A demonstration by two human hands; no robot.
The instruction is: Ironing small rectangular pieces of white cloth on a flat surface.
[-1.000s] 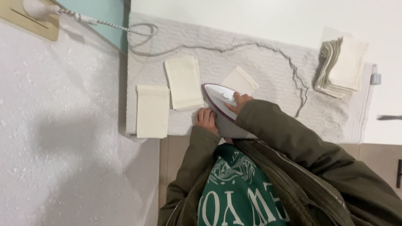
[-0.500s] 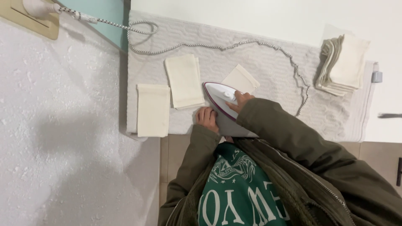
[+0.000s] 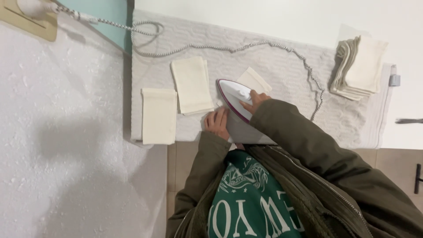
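My right hand [image 3: 253, 100] grips the handle of a white iron with a purple rim [image 3: 233, 98], which rests on a white textured ironing mat [image 3: 282, 61]. A small cream cloth piece [image 3: 253, 79] lies just beyond the iron, partly hidden by it. My left hand [image 3: 217, 123] lies flat on the mat beside the iron's left edge, fingers together. To its left are two more cream cloth rectangles, one [image 3: 191, 86] near the iron and one [image 3: 158, 115] at the mat's left end.
The iron's braided cord [image 3: 264, 44] runs across the mat to a plug [image 3: 33, 6] at the top left. A stack of folded cream cloths [image 3: 359, 66] sits at the mat's right end. A white textured wall [image 3: 61, 132] stands at left.
The iron has edged slightly away from me under my right hand. My left hand and the cloth pieces stay where they were.
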